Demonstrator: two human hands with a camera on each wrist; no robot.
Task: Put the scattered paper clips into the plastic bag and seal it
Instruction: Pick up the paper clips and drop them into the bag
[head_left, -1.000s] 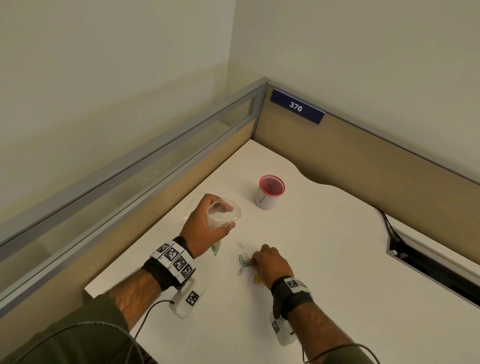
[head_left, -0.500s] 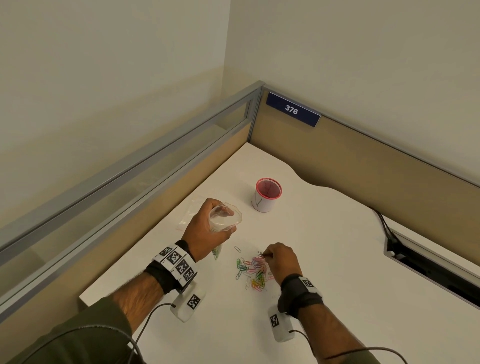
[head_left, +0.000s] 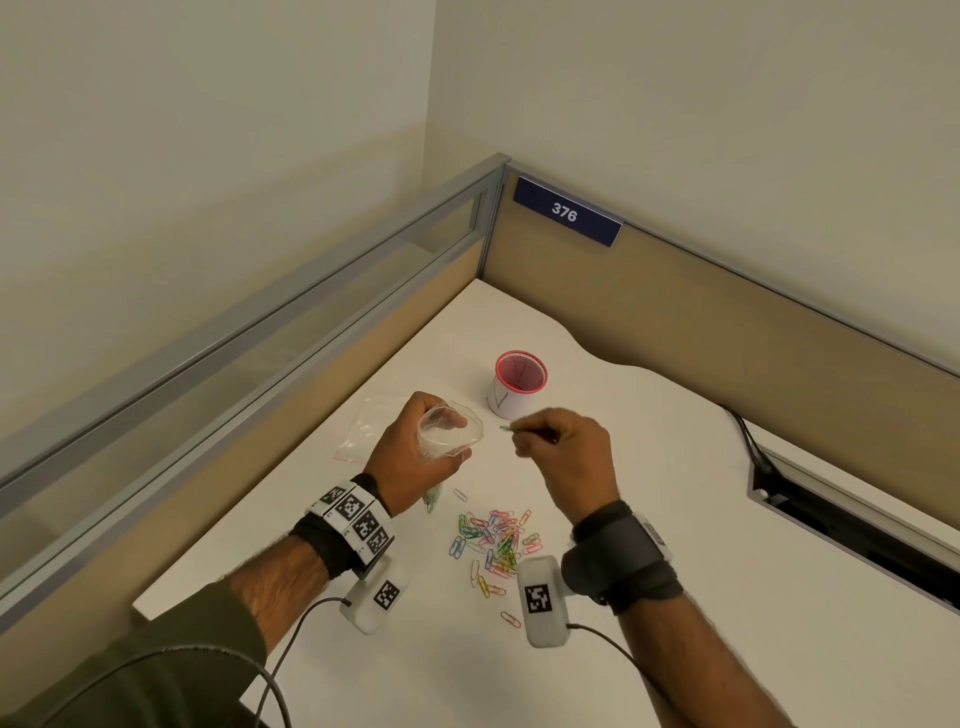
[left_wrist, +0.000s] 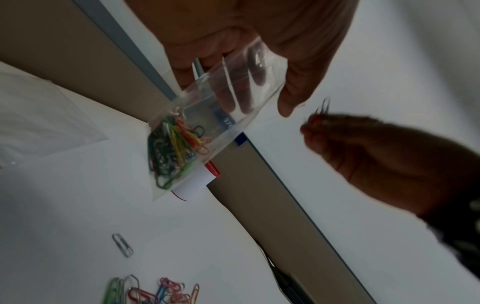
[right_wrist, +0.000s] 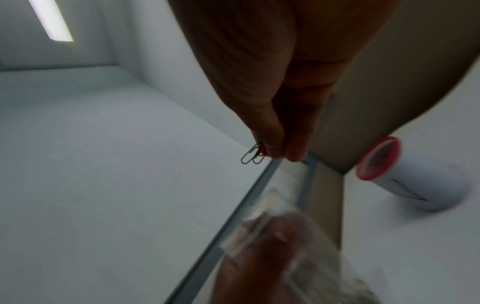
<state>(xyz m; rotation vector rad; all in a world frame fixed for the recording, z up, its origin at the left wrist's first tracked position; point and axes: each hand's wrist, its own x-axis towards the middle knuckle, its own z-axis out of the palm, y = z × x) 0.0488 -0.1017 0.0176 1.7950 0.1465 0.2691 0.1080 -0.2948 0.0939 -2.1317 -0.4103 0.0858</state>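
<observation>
My left hand grips a small clear plastic bag above the desk, its mouth held wide and turned up. In the left wrist view the bag has several coloured paper clips bunched at its bottom. My right hand hovers just right of the bag's mouth and pinches a couple of paper clips, green and red, between thumb and fingertips. A scattered pile of coloured paper clips lies on the white desk below both hands, and one pale clip lies apart.
A white cup with a red rim stands behind the hands. A second flat clear bag lies on the desk left of my left hand. Partition walls close off the back and left. A cable slot runs along the right.
My right hand has lifted from the pile, where it pinched up clips, and moved up and toward the bag's mouth. The left hand has kept the bag held up.
</observation>
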